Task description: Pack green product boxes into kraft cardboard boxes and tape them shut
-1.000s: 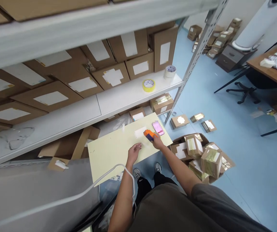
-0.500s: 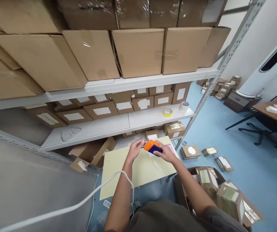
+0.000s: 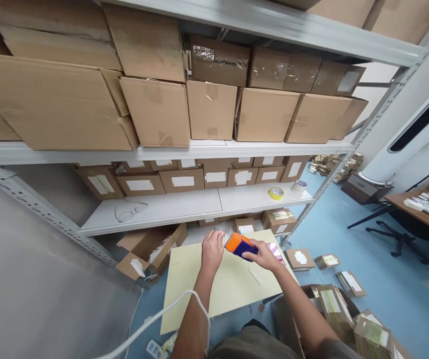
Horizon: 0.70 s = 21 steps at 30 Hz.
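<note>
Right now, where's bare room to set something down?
The yellow board has room below your left hand, beside your right forearm. The white shelf is free between the clear plastic and yellow tape roll. Parcels crowd the right floor.

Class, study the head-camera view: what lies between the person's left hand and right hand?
In the head view, an orange-and-navy hand tool lies between the left hand and the right hand, which grips it; its orange end points toward the left hand.

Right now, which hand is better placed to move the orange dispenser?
Your right hand, probably: it is wrapped over the orange-and-blue dispenser, while your left hand sits beside it, apparently not gripping it.
</note>
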Tool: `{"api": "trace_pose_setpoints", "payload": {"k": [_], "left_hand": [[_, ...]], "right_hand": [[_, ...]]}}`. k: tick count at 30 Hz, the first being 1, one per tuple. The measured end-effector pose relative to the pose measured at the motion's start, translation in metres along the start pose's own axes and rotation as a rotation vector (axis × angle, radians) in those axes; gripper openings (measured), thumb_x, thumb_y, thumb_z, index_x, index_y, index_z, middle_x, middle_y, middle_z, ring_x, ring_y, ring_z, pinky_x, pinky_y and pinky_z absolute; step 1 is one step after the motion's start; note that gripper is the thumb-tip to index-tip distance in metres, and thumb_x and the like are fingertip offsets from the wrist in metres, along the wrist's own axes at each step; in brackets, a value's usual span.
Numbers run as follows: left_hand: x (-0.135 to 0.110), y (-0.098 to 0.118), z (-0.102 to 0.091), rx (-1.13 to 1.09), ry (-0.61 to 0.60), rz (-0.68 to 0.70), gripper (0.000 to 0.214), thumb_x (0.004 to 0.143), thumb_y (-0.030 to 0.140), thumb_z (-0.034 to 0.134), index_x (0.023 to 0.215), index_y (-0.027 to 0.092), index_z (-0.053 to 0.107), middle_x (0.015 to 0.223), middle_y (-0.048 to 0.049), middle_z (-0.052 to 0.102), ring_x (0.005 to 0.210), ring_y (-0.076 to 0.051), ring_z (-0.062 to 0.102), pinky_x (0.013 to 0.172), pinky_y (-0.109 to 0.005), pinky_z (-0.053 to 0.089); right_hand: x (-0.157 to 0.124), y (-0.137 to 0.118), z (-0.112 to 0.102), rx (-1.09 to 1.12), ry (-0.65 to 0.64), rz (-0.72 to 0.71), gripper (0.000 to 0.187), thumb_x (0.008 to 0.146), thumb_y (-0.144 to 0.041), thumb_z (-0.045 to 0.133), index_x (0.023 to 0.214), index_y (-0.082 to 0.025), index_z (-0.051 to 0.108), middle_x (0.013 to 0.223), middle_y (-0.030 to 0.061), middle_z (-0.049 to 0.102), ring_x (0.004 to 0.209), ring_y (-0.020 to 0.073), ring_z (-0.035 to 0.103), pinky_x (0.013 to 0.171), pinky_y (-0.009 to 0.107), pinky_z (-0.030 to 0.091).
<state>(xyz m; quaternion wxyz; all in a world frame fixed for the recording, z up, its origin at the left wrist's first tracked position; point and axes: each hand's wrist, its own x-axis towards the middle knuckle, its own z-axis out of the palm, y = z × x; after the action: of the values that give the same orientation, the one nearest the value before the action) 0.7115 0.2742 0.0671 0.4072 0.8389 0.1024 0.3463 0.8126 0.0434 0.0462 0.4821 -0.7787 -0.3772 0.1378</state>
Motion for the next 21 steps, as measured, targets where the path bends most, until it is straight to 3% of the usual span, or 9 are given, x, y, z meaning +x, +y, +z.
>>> {"api": "trace_pose_setpoints", "payload": {"k": [5, 9, 21], "left_hand": [[0.004, -0.007, -0.004, 0.013, 0.026, 0.055, 0.031, 0.108, 0.030, 0.048, 0.093, 0.026, 0.074, 0.093, -0.0097, 0.075, 0.093, -0.028, 0.069, 0.091, -0.040, 0.055], [0.017, -0.004, 0.004, 0.003, 0.050, 0.031, 0.032, 0.109, 0.031, 0.046, 0.095, 0.027, 0.075, 0.096, -0.0107, 0.076, 0.098, -0.028, 0.068, 0.095, -0.041, 0.054], [0.066, 0.014, 0.045, 0.079, 0.055, -0.013, 0.030, 0.106, 0.034, 0.050, 0.089, 0.026, 0.074, 0.093, -0.0095, 0.077, 0.094, -0.027, 0.071, 0.094, -0.039, 0.056]], "right_hand": [[0.011, -0.016, -0.002, -0.034, -0.040, 0.042, 0.051, 0.088, -0.072, 0.078, 0.095, -0.022, 0.072, 0.085, 0.0031, 0.070, 0.076, 0.0225, 0.063, 0.068, 0.032, 0.050], [0.028, -0.017, -0.017, -0.087, -0.046, 0.025, 0.052, 0.088, -0.073, 0.078, 0.093, -0.021, 0.072, 0.084, 0.0016, 0.069, 0.074, 0.0207, 0.060, 0.069, 0.031, 0.048], [0.056, 0.016, -0.068, -0.053, -0.079, -0.048, 0.050, 0.091, -0.068, 0.077, 0.105, -0.020, 0.074, 0.091, 0.0019, 0.073, 0.078, 0.0205, 0.063, 0.071, 0.030, 0.047]]}}
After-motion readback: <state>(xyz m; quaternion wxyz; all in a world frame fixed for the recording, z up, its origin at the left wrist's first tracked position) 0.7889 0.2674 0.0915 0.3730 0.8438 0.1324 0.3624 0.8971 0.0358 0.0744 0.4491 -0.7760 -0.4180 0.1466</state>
